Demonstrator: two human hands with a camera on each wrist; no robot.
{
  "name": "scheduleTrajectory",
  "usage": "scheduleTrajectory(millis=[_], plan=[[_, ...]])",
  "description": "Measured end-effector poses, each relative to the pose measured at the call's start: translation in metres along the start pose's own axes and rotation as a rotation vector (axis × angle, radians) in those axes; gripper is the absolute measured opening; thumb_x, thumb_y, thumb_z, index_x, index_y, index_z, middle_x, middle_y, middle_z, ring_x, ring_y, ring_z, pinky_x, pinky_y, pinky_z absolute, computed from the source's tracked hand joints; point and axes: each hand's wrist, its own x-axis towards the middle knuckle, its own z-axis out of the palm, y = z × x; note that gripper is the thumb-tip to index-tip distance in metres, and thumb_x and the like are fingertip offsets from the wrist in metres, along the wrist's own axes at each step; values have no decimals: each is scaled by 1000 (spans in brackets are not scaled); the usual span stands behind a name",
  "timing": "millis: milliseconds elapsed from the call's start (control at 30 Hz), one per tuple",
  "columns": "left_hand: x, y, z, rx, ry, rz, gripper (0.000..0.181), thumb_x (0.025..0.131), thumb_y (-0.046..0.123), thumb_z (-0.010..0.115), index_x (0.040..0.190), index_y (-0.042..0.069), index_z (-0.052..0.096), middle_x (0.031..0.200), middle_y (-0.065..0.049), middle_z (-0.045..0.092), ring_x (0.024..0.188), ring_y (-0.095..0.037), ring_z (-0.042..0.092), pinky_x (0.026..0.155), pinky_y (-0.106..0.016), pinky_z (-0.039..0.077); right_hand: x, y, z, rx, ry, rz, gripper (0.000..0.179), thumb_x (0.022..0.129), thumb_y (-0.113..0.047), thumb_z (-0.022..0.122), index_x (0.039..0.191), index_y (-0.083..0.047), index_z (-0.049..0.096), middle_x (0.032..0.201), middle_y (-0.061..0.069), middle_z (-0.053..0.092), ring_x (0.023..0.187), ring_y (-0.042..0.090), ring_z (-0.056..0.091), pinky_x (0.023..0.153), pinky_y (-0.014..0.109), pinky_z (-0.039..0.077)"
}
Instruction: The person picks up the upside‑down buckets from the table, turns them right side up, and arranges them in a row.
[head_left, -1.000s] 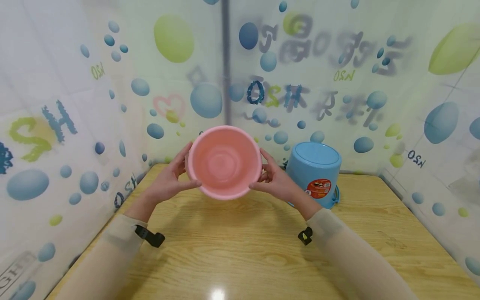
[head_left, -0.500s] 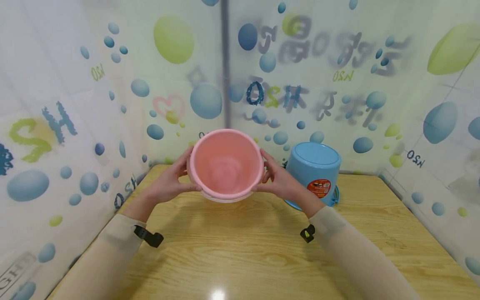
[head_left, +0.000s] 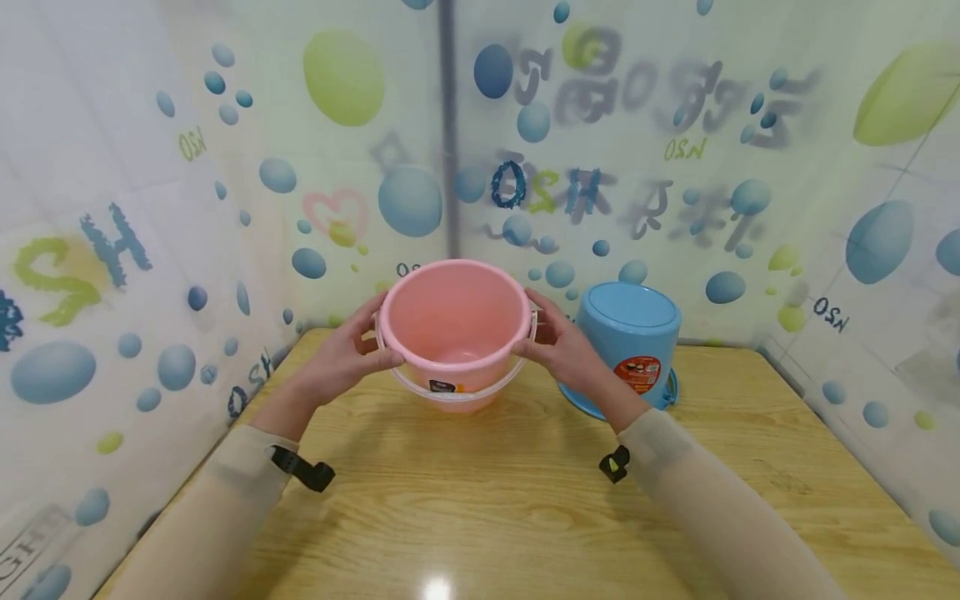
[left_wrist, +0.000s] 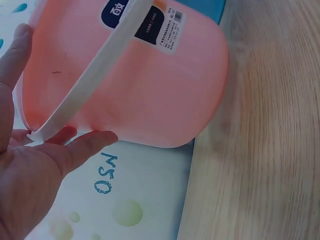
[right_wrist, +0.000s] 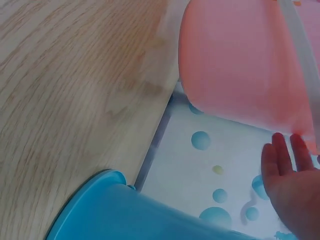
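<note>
A pink bucket (head_left: 457,312) is between my hands at the table's middle back, its mouth tilted toward me. My left hand (head_left: 337,362) grips its left side, with the thumb at the rim. On the other side, my right hand (head_left: 566,346) grips near the rim, thumb in front. The white bail handle (left_wrist: 95,75) hangs across the bucket's front, below the rim. A printed label (left_wrist: 157,27) shows beneath the handle in the left wrist view. Some fingers of each hand are hidden behind the bucket. Whether its base touches the table cannot be told.
A blue bucket (head_left: 630,342) stands upside down to the right, close to my right forearm, with a red sticker (head_left: 637,375) on its side. The wooden table (head_left: 465,500) meets patterned curtains (head_left: 405,100) at its back and sides.
The pink bucket has tipped toward upright: earlier its mouth faced me and its inner bottom showed; now its front label and handle show. Both hands keep hold. The blue bucket stays put.
</note>
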Motion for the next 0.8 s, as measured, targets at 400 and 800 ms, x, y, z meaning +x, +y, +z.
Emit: scheduleTrajectory(millis=[400,800], plan=[[9,2,13,-1,38,-105,93,108,34,74,178,34,13,181,-8,25,151,-44,53,111,-52,60,6,3,-1,72,-25,21,84,113,-48,57,179,-28,10,179,14,34,156,42,49,123,62,47],[14,-6,25,25,90,-146,93,105,45,75,177,32,18,155,-19,47,135,-42,63,108,-53,62,13,17,1,136,-69,82,74,119,-39,43,179,-22,3,177,21,36,158,44,47,126,64,42]])
